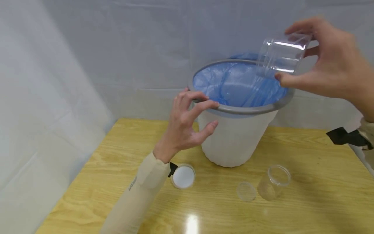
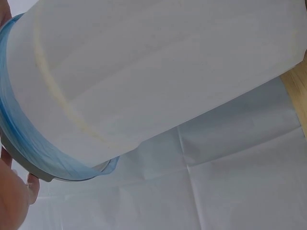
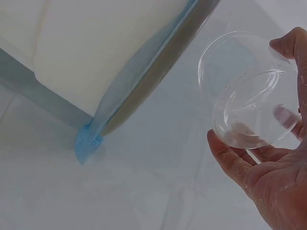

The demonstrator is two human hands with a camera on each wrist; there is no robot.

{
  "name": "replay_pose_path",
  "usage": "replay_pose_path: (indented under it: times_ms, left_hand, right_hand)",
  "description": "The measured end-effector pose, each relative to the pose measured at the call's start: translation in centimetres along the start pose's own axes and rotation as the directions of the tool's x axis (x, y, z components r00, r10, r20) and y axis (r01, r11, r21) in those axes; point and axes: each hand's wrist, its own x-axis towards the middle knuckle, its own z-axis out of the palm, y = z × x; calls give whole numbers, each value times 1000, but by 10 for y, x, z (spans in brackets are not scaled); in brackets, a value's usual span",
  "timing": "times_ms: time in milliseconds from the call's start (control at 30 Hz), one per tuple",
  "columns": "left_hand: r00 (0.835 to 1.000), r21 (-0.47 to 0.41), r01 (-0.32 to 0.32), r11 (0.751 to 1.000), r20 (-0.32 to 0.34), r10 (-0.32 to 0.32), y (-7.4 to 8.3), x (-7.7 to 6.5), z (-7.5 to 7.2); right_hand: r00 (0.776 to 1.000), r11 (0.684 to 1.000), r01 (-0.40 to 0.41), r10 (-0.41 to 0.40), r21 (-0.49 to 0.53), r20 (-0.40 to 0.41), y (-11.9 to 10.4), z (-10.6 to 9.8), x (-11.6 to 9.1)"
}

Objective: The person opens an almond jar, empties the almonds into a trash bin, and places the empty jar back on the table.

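Observation:
My right hand (image 1: 336, 61) grips a clear plastic jar (image 1: 284, 53) between thumb and fingers, tipped on its side over the right part of the bin's opening. In the right wrist view the jar (image 3: 254, 91) looks see-through, with fingers around its base end. A white trash bin (image 1: 233, 139) with a grey rim and a blue liner bag (image 1: 233, 81) stands on the table. At the rim's front left, my left hand (image 1: 185, 120) holds on with bent fingers over the edge, its thumb lower, in front of the wall.
On the wooden table (image 1: 117, 169) in front of the bin are a white-topped round lid (image 1: 183, 177), a clear disc (image 1: 246, 191) and a second clear jar (image 1: 270, 187) standing upright. White sheeting (image 1: 131, 58) hangs behind and to the left.

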Motion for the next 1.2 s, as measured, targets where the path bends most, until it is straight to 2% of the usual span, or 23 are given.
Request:
replay_pose_path:
  times_ms: [267,433,600,700,800,833,900,1033,1067,1133,1200]
  left_hand:
    - [1000,2,-1,1000,-5,1,2,0,0]
    - [1000,-4,-1,1000,3,1,2,0,1]
    - [1000,-11,-2,1000,9,2,1,-2,1]
    - [1000,-16,1,1000,7,-1,1,-2,1]
    - [1000,-17,7,1000,3,-7,1,-3,1]
    - [1000,-16,9,1000,2,-9,1,-3,1]
    - [1000,-16,12,1000,3,-11,1,-3,1]
    - [1000,-15,11,1000,9,-11,0,-3,1]
    - [1000,-15,10,1000,10,-10,0,-3,1]
    - [1000,-15,9,1000,10,-9,0,-3,1]
    - [1000,-13,9,1000,8,-9,0,-3,1]
  right_hand:
    - [993,991,-84,92,101,-75,4,3,-8]
    - [981,980,-125,146,156,-129,5,3,-19]
    - [961,947,-95,167,306,-219,6,4,-32]
    - [956,935,-53,149,350,-252,7,4,-39]
    - [952,942,-36,134,334,-275,7,6,-45]
    - [952,954,-41,127,297,-278,7,5,-47]
    - [946,957,-55,141,284,-293,6,6,-52]
    - [927,921,-83,211,380,-309,5,10,-61]
    - [918,885,-90,251,456,-307,4,12,-63]
    - [903,840,-120,314,530,-293,1,13,-67]
    - [884,830,-181,372,527,-282,-1,14,-71]
